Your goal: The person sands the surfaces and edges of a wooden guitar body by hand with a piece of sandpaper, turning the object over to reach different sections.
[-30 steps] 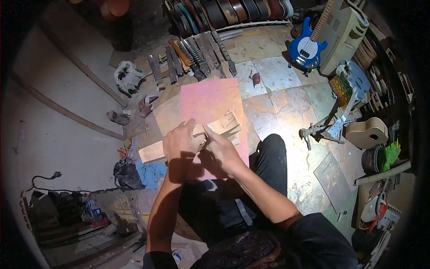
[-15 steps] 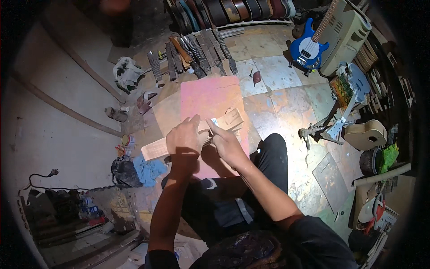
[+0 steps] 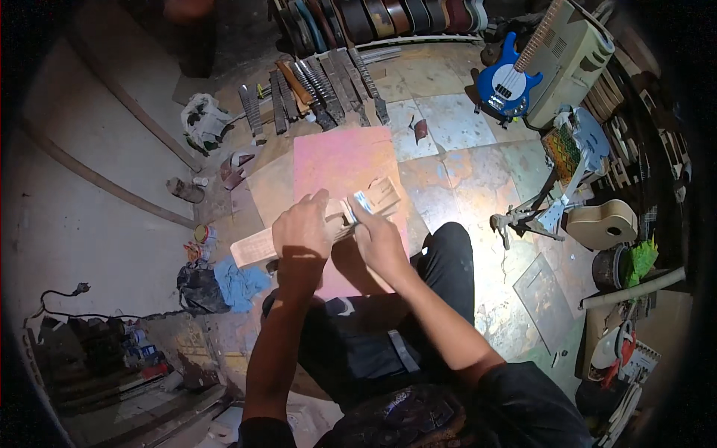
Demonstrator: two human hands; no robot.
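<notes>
A pale, unfinished wooden guitar neck (image 3: 252,248) lies slantwise in front of me, above a pink board (image 3: 342,157). Its slotted headstock end points up to the right. My left hand (image 3: 302,230) is wrapped around the middle of the neck. Close beside it, my right hand (image 3: 381,245) grips a small folded strip (image 3: 363,201), white and blue, against the wood near the headstock. The strip looks like sandpaper, though its far side is hidden. My right fingertips are partly out of sight under the neck.
Several dark guitar necks (image 3: 328,86) lie beyond the board. A blue bass guitar (image 3: 502,78) leans at the far right, and an acoustic guitar body (image 3: 603,225) sits lower on that side. At left are a blue cloth (image 3: 240,284) and a black bag (image 3: 202,287).
My right hand has shifted slightly along the neck, and more of the white and blue strip shows. My left hand keeps its hold. The whole view has moved a little.
</notes>
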